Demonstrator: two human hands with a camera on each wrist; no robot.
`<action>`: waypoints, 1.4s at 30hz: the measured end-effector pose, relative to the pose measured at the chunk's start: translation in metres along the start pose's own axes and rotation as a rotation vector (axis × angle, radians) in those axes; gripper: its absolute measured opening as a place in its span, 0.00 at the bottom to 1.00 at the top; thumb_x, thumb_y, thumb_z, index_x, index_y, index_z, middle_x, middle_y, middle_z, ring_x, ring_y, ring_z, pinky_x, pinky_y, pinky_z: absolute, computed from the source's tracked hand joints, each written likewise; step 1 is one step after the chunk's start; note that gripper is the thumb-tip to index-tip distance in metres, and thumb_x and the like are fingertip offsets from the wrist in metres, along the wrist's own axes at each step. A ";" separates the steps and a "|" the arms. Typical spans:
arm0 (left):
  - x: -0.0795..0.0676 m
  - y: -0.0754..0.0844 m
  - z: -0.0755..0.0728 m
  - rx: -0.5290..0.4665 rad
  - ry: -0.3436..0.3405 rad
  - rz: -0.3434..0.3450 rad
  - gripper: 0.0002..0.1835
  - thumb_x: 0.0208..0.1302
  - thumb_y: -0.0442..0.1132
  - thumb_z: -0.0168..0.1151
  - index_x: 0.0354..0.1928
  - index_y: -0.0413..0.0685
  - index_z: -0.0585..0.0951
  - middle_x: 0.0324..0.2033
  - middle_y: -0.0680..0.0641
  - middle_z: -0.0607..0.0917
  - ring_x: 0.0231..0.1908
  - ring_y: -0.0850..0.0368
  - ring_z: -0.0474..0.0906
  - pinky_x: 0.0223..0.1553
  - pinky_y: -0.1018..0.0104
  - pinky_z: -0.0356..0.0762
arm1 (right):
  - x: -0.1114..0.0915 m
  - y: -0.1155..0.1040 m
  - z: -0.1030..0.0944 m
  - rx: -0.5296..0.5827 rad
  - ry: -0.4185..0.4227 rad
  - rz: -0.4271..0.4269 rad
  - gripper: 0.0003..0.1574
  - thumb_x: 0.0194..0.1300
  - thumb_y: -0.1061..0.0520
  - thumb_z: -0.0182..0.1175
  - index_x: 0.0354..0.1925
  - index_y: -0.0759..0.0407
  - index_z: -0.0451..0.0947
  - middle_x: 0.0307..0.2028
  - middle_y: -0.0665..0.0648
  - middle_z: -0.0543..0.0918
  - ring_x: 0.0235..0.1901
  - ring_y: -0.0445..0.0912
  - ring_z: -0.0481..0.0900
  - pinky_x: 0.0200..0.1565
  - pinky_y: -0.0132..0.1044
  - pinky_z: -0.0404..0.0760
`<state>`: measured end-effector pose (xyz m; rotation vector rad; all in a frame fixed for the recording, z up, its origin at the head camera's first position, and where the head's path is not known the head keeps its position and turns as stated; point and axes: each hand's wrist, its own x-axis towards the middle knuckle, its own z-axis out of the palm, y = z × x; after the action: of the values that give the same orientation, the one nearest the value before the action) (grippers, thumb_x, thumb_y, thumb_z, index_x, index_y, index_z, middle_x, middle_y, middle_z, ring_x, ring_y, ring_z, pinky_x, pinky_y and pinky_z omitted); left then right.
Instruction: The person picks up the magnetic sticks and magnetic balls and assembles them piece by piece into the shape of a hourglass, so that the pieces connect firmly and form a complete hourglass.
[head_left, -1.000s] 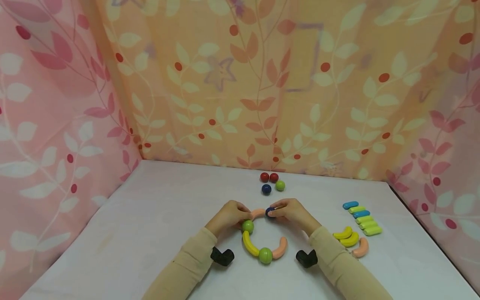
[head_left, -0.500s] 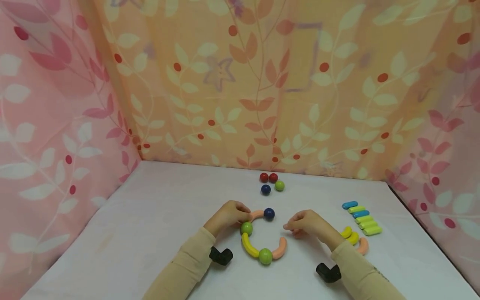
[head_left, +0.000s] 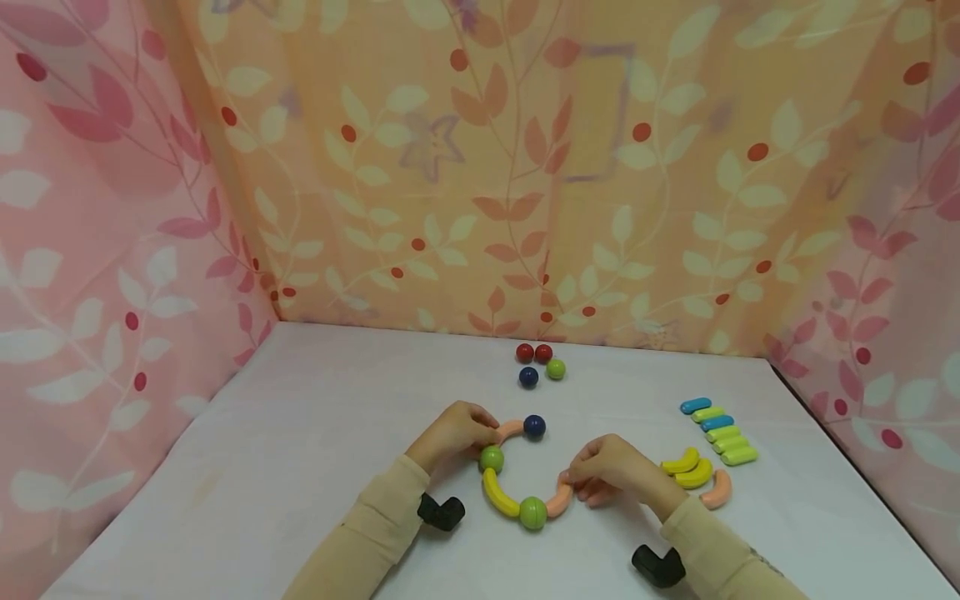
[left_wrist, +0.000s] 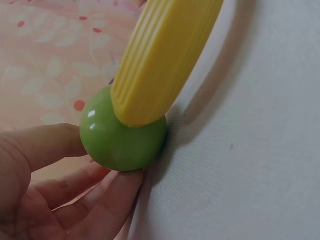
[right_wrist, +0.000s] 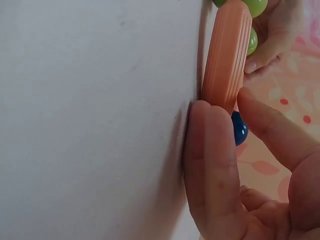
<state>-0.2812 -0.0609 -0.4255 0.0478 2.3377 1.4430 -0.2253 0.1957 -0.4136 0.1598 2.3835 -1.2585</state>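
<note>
A curved chain of toy pieces lies on the white table. My left hand (head_left: 461, 433) grips the left end of an upper peach curved rod (head_left: 511, 430), which carries a dark blue ball (head_left: 535, 427) at its other end. Just below those fingers sits a green ball (left_wrist: 122, 132), joined to a yellow curved rod (left_wrist: 162, 60). That rod meets a larger grooved green ball (head_left: 533, 512) at the bottom. My right hand (head_left: 611, 468) pinches the free upper end of the lower peach curved rod (right_wrist: 225, 60), with thumb and fingers on opposite sides.
At the back are two red balls (head_left: 525, 353), a blue ball (head_left: 528, 377) and a green ball (head_left: 556, 369). To the right lie several short blue and lime rods (head_left: 723, 434), yellow curved rods (head_left: 693, 474) and a peach curved rod (head_left: 717, 490). Patterned cloth walls (head_left: 420, 208) surround the table.
My right hand has let go of the dark blue ball, moved right and toward me, and taken the lower peach curved rod's end. The left hand keeps nearly the same place.
</note>
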 end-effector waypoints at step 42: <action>0.016 0.005 0.008 0.028 -0.071 0.160 0.15 0.62 0.40 0.70 0.49 0.42 0.84 0.34 0.47 0.84 0.29 0.59 0.77 0.32 0.71 0.79 | 0.011 -0.014 0.003 -0.214 0.171 -0.026 0.14 0.54 0.54 0.71 0.28 0.62 0.77 0.18 0.55 0.79 0.16 0.44 0.75 0.21 0.30 0.76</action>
<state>-0.2936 -0.0482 -0.4295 0.2954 2.3417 1.4563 -0.2383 0.1842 -0.4095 0.1768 2.6554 -1.0285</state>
